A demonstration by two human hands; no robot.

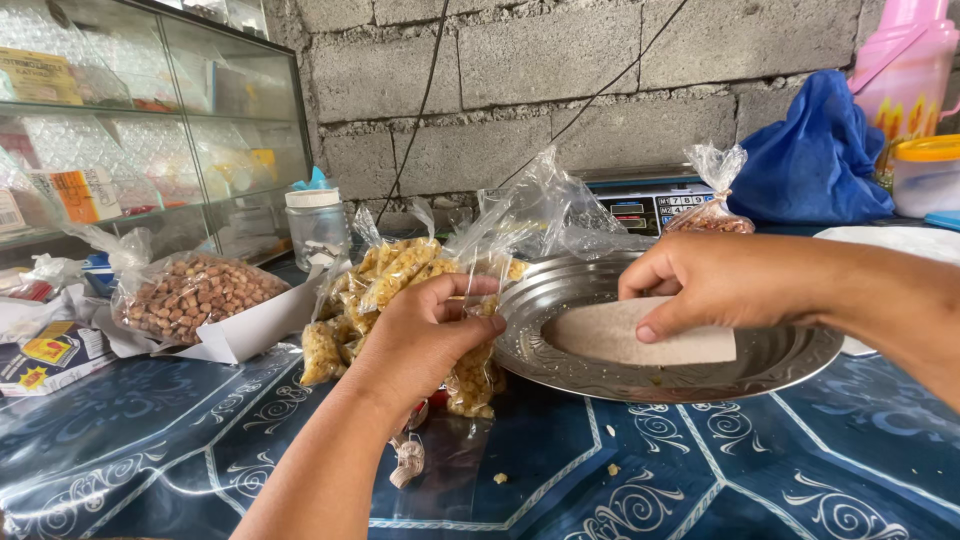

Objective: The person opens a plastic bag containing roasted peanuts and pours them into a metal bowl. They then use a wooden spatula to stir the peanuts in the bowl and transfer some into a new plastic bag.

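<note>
My left hand (425, 335) grips a small clear plastic bag (478, 375) partly filled with yellow snack pieces, holding its open mouth near the rim of a round metal tray (790, 365). My right hand (715, 285) reaches over the tray and pinches a flat beige card-like scoop (640, 340) that lies in the tray's middle. Behind my left hand sits a pile of filled snack bags (385, 275). All of this rests on a dark blue patterned tablecloth (700, 470).
A bigger bag of brown snacks (190, 295) lies on white paper at left, by a glass display case (150, 130). A clear jar (318, 225), a weighing scale (650, 205), a blue bag (815, 155) and a pink flask (905, 70) line the block wall.
</note>
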